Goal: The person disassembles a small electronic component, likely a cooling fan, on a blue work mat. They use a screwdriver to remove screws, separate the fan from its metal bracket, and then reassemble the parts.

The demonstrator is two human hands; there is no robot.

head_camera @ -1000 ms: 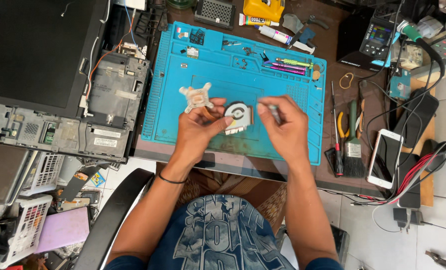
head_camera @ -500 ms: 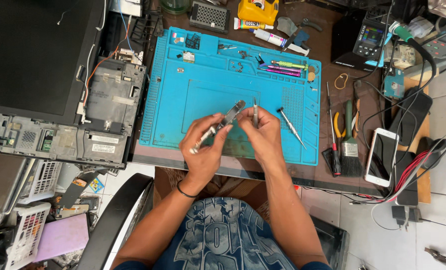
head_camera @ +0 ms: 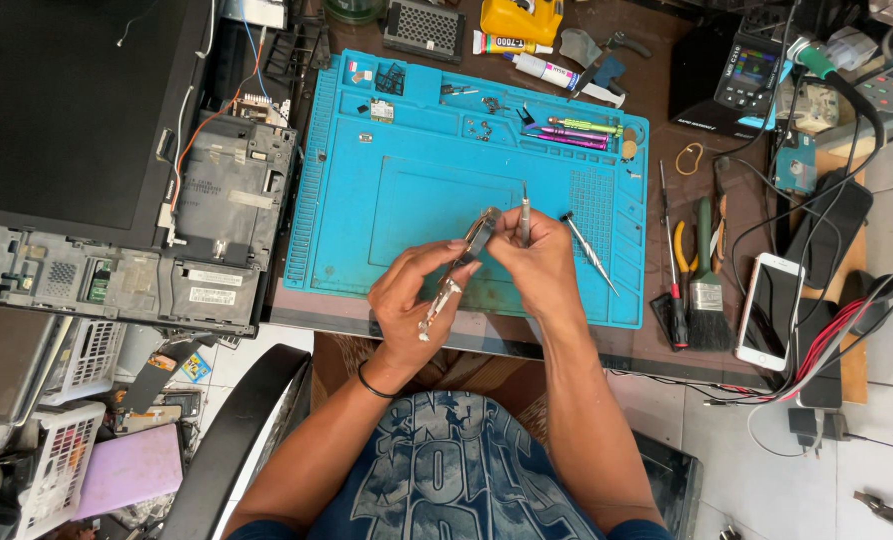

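My left hand [head_camera: 417, 295] grips a small metal fan and heatsink part [head_camera: 464, 262], held on edge above the front of the blue work mat [head_camera: 387, 200]. My right hand [head_camera: 537, 262] touches the upper end of that part and holds thin metal tweezers [head_camera: 525, 212] that point away from me. A slim screwdriver [head_camera: 589, 250] lies on the mat just right of my right hand.
An opened laptop chassis [head_camera: 137, 200] fills the left. Coloured screwdrivers [head_camera: 577, 132] and small parts lie along the mat's far edge. Pliers, a brush [head_camera: 709, 290], a white phone [head_camera: 772, 310], cables and a meter [head_camera: 749, 70] crowd the right. A chair arm [head_camera: 237, 440] sits lower left.
The fan part has been lifted off the mat and turned on edge between both hands. The screwdriver left my right hand and now lies on the mat; tweezers are in that hand.
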